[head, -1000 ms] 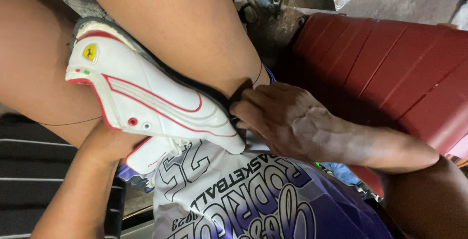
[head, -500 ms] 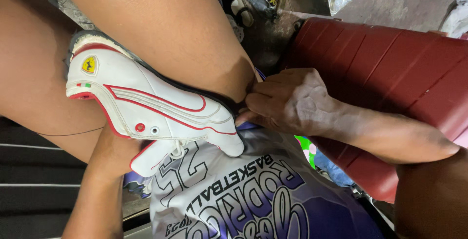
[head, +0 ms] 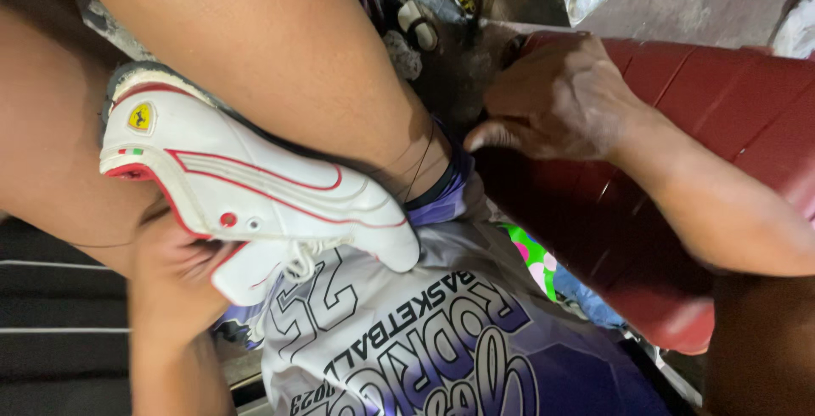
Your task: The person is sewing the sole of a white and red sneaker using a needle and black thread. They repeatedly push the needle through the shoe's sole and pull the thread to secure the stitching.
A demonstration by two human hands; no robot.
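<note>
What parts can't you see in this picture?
- Head view: the left hand has its fingers tucked under the white leather sneaker with red trim, so its grip is hidden.
- The sneaker's sole faces away and cannot be seen.
- The right hand curls its fingertips into the dark gap beside the red ribbed cushioned seat; whatever they touch is in shadow.
- The seat runs off the right edge.

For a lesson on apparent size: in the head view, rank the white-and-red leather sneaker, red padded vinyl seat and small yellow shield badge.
1. Red padded vinyl seat
2. White-and-red leather sneaker, though nearer the camera
3. Small yellow shield badge
</note>
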